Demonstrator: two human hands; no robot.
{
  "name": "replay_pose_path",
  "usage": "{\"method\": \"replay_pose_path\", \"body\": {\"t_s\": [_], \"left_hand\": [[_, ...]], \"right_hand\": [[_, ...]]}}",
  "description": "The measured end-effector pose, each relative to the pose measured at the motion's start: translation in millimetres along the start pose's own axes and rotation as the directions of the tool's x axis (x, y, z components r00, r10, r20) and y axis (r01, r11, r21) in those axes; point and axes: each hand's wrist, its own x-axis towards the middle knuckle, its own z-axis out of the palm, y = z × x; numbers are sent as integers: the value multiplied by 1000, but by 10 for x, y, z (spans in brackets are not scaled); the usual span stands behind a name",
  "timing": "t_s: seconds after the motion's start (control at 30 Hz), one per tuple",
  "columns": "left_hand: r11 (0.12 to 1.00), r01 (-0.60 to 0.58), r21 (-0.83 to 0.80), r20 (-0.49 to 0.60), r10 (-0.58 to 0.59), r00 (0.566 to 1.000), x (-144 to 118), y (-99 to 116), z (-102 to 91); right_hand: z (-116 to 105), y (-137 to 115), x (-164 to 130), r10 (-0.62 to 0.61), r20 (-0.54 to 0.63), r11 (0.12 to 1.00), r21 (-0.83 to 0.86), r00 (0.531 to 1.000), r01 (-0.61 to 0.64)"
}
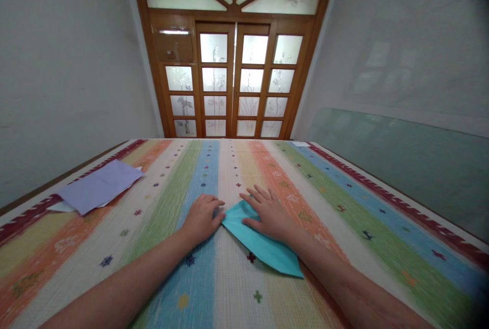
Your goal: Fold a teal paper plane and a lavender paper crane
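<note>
- One turquoise paper (263, 245), folded, lies flat on the striped cloth (344, 201), near the edge closest to you and about centre. Its pointed end faces left, its long edge runs back toward your right forearm.
- Your right hand (269, 212) lies flat on the paper's upper part, palm down, fingers spread and extended. Grip is open, pressing, not clasping anything.
- Your left hand (201, 217) sits just left of the paper's point, fingers curled under, knuckles up. Fingertips touch the tip of the paper or the cloth right at it; can't tell which. Loosely closed grip, nothing visibly held in it.
- Two hands in view, both yours; both forearms come in from the bottom edge.
- Surface: one, fully covered by the cloth, with lengthwise stripes in green, blue, white, orange and small cross motifs.
- One lilac paper sheet (100, 185) far left on the cloth, well apart from your hands, lying over a paler sheet (61, 207) whose corner shows beneath. Count of that stack beyond two: can't tell.
- Behind: one wooden glazed door (235, 84), shut, between plain walls.
</note>
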Motion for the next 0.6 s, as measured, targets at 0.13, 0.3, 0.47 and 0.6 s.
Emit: {"method": "replay_pose_path", "body": {"t_s": [0.13,0.3,0.47,0.6], "left_hand": [[1000,18,-7,54,-18,998,3,-25,14],[998,-7,-65,74,12,997,-1,-34,14],[991,-15,-136,77,26,997,8,-37,-7],[985,-14,-174,128,37,991,3,-9,-39]], "right_hand": [[-18,-18,-5,-10,-7,1000,-14,1000,10],[-34,-25,-12,-34,-27,999,-31,999,33],[-135,-3,-51,-92,-117,996,-30,989,89],[-288,63,-92,-142,-373,987,12,917,158]]}}
